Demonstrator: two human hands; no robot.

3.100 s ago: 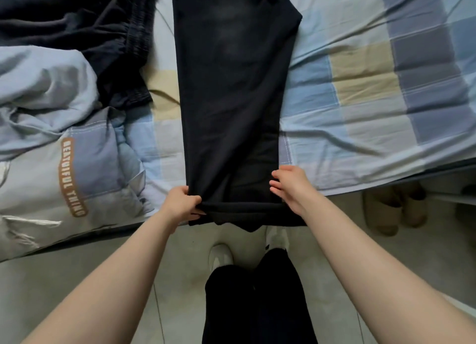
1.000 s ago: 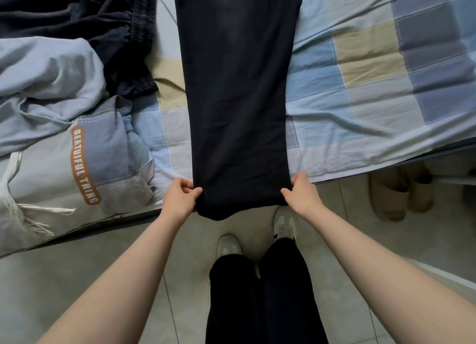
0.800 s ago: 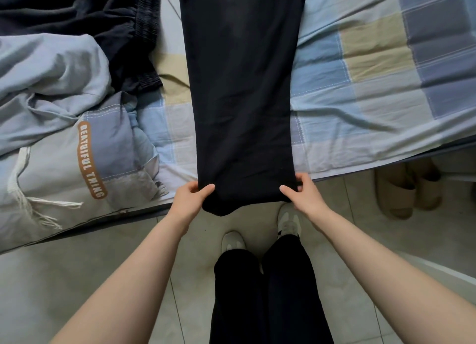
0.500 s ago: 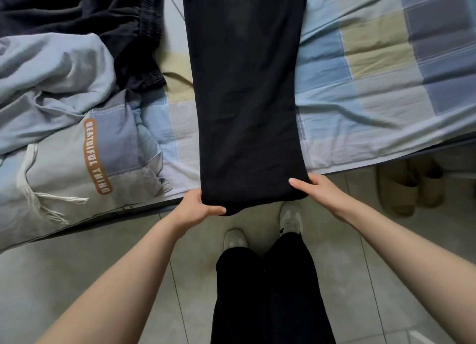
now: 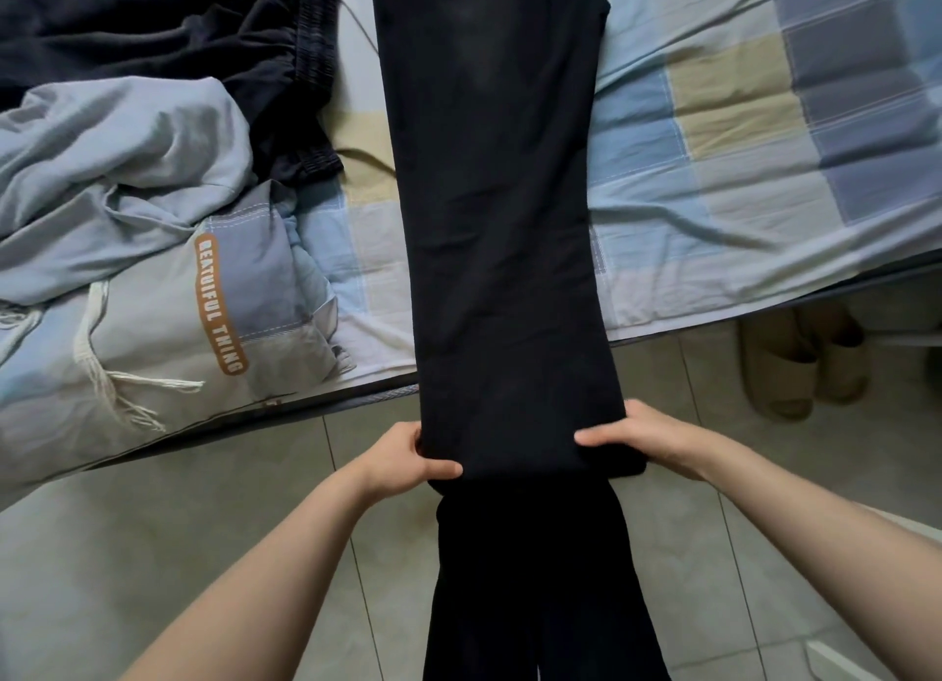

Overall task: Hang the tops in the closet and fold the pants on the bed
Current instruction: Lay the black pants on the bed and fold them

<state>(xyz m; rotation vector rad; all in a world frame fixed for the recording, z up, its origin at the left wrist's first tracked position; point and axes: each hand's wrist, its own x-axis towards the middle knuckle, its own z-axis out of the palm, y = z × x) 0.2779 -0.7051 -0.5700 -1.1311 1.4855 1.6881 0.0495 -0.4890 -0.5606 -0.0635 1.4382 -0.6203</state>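
The upper end of the long black fabric pants (image 5: pixel 497 211) is cut off by the top of the frame, so the waistband cannot be seen. Their near end overhangs the front edge of the bed (image 5: pixel 724 232), which is covered in a blue, beige and grey checked sheet. Their long axis runs from that front edge straight toward the far side. The near end merges visually with the person's own black trouser legs below; the boundary is hard to make out.

The left hand (image 5: pixel 402 458) grips the near left corner of the pants, thumb on top and fingers hidden beneath. The right hand (image 5: pixel 645 438) grips the near right corner likewise.

Toward the left edge of the bed lies a crumpled light grey-blue top with an orange lettered patch (image 5: pixel 137 252), and beyond it a dark bundled garment with an elastic band (image 5: pixel 168 43). A pair of beige slippers (image 5: pixel 800 359) sits on the tiled floor partly under the bed's right front edge.
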